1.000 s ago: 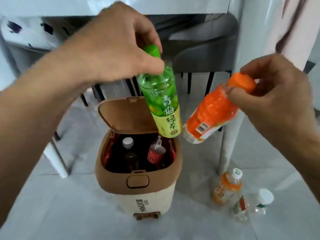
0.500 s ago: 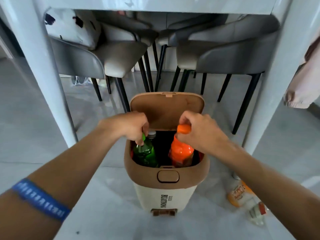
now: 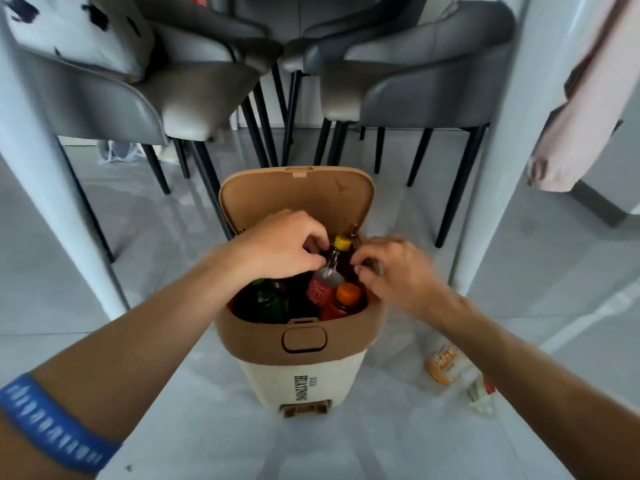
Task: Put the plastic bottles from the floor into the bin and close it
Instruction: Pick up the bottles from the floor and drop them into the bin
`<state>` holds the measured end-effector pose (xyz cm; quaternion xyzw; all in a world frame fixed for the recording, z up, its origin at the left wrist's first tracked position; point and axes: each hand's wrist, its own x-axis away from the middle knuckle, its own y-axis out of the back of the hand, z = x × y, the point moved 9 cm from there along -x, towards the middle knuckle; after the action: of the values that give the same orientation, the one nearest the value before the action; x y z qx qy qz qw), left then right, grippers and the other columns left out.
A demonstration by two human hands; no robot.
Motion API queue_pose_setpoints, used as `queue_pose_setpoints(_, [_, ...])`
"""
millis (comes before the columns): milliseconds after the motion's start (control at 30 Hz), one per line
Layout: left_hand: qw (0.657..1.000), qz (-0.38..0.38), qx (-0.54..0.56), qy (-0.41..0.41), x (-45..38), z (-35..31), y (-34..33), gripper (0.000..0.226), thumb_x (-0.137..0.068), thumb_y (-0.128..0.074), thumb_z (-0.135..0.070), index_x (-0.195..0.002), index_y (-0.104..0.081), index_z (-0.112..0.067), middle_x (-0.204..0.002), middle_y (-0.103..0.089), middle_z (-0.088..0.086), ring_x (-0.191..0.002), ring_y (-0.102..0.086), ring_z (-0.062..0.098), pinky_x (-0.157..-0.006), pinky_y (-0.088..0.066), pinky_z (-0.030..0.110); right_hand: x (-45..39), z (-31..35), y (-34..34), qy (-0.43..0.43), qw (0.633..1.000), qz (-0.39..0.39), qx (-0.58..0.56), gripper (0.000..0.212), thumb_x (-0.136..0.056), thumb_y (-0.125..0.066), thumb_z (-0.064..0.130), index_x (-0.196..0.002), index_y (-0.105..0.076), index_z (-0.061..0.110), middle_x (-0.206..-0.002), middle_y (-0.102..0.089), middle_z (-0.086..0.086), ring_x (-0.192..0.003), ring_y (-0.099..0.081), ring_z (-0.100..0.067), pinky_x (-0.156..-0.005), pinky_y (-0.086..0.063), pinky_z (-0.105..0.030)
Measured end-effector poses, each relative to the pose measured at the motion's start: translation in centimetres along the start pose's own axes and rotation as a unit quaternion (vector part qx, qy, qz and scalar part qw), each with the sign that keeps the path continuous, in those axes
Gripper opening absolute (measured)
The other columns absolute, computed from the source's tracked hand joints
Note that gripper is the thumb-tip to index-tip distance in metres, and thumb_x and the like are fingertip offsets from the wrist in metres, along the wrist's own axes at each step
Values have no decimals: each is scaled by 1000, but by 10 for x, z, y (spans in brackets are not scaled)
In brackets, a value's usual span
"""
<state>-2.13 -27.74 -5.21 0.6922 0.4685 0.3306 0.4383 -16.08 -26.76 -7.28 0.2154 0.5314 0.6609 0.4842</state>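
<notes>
The bin [image 3: 301, 362] has a cream body and a brown top, and its lid [image 3: 296, 199] stands open. Inside it, a green bottle [image 3: 268, 301] lies low on the left and an orange bottle [image 3: 346, 299] stands on the right. Between them leans a red-labelled bottle [image 3: 323, 284], with a yellow-capped bottle [image 3: 343, 243] behind it. My left hand [image 3: 280, 247] hovers over the bin's back left, fingers curled against the red-labelled bottle's neck. My right hand [image 3: 391, 271], blurred, hangs over the right rim holding nothing. Two bottles [image 3: 445, 365] [image 3: 479, 393] lie on the floor to the right, partly behind my forearm.
The bin stands on a grey tiled floor under a white table, between the table legs [image 3: 45, 188] [image 3: 491, 188]. Grey chairs [image 3: 194, 98] with black legs crowd behind the bin. Pink cloth [image 3: 568, 133] hangs at the right.
Both hands lowered the green and orange bottles into the bin and let go of them. Both hands now sit higher, near the necks of the back bottles.
</notes>
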Motion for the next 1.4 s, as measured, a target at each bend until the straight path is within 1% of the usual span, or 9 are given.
queue_pose_setpoints(67, [998,-33,31,-42,-7,-47,1,24,-86,-70,-27,-110,-73,-26,-99,-73,-10,-90,-66,6,-80,-54,26,23,-32,23,-42,995,-79,-52,11,-85,-66,13,-92,-74,16,-96,-73,1,-87,-58,-16,-75,-37,-21])
queue_pose_setpoints(167, [992,-41,48,-107,-21,-115,-22,25,-87,-67,-25,-112,-71,-25,-97,-71,-12,-84,-64,3,-73,-48,20,61,-96,28,-140,983,-98,-60,11,-81,-68,12,-88,-75,16,-96,-76,-3,-85,-65,-24,-77,-48,-29])
queue_pose_setpoints(367, [992,32,0,-120,-70,-190,-148,41,-82,-65,-26,-123,-63,-24,-121,-68,1,-110,-63,24,-90,-52,38,138,-190,22,-275,961,-35,27,23,-86,-63,23,-109,-70,22,-123,-67,-2,-110,-57,-30,-87,-45,-36])
queue_pose_setpoints(500, [985,86,-45,-139,-84,-212,-218,45,-89,-60,-20,-133,-52,-22,-135,-55,2,-122,-54,26,-90,-50,38,182,-230,0,-325,930,108,130,55,-87,-63,33,-138,-45,24,-143,-44,-4,-120,-52,-36,-95,-47,-43])
queue_pose_setpoints(700, [986,76,-69,-134,-89,-202,-248,16,-88,-56,-12,-99,-67,-14,-109,-68,6,-101,-65,29,-78,-48,32,201,-250,-31,-304,945,115,42,46,-86,-64,24,-130,-51,21,-116,-63,-7,-100,-65,-33,-84,-53,-43])
queue_pose_setpoints(833, [994,31,-2,-101,-84,-191,-198,22,-80,-70,-19,-102,-67,-24,-103,-74,2,-95,-68,23,-75,-51,28,174,-233,-8,-288,957,-1,-34,52,-79,-76,34,-120,-47,22,-101,-73,-8,-90,-68,-34,-71,-50,-37])
queue_pose_setpoints(1000, [988,-77,45,-124,-62,-201,-48,26,-74,-76,-30,-97,-67,-26,-92,-71,-9,-87,-65,13,-79,-55,37,115,-168,78,-219,950,-185,-123,38,-82,-74,37,-105,-45,27,-84,-71,1,-67,-66,-17,-59,-49,-32])
queue_pose_setpoints(1167, [975,-184,56,-113,-4,-164,116,32,-69,-83,-33,-99,-74,-25,-91,-73,-14,-84,-68,-1,-77,-55,19,75,-87,159,-126,916,-321,-206,30,-85,-71,30,-102,-47,31,-85,-69,10,-69,-67,-10,-60,-55,-28])
queue_pose_setpoints(1400, [985,-78,155,-7,34,-36,129,40,-61,-86,-28,-100,-75,-22,-94,-79,-5,-88,-73,7,-80,-54,25,21,-4,154,-32,897,-325,-297,30,-87,-70,29,-108,-50,24,-95,-68,1,-80,-70,-14,-68,-61,-34])
